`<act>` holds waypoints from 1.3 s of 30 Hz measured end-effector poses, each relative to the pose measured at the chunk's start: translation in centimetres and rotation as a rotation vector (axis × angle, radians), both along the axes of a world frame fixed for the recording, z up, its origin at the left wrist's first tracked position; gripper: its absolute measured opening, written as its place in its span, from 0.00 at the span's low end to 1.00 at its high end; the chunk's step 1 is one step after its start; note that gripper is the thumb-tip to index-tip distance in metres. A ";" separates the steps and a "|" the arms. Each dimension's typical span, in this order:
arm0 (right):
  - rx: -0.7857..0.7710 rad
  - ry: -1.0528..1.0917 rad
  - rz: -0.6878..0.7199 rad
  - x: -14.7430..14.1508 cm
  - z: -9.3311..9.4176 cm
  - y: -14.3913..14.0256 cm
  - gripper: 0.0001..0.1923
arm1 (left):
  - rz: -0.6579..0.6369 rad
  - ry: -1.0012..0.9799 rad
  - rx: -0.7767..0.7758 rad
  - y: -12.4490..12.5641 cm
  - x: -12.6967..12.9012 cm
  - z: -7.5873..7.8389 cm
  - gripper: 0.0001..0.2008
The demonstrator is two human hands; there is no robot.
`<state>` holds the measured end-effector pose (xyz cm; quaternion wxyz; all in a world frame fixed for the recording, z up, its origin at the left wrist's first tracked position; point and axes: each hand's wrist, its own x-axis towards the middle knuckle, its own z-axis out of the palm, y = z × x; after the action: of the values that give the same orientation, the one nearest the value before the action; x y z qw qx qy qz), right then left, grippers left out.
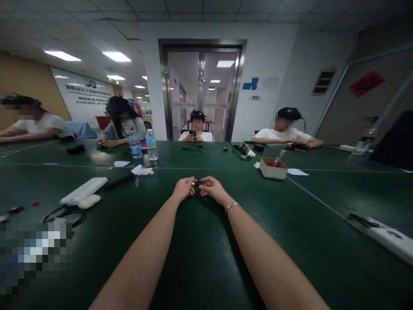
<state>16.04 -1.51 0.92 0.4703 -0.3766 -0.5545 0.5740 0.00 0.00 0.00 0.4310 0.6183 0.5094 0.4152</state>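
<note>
Head view: the left hand (183, 188) and right hand (211, 188) meet far out over the green bench (200, 258), each pinching an end of a small dark object (196, 183) held between the fingertips; what it is cannot be told. Well to the left of the hands lies a white power strip (83, 190); beyond and to the right stands a small cardboard box (273, 168). Such a tiny piece probably handles best with wrists resting on the bench and both grips kept light.
</note>
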 end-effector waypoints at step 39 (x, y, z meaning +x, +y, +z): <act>-0.030 -0.035 0.001 -0.1 -0.4 0.7 0.12 | 0.004 -0.023 0.104 0.4 -0.5 -0.3 0.16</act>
<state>15.97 -0.85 0.55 0.4543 -0.3933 -0.5543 0.5759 -0.53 0.40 -0.32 0.4033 0.6342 0.4832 0.4491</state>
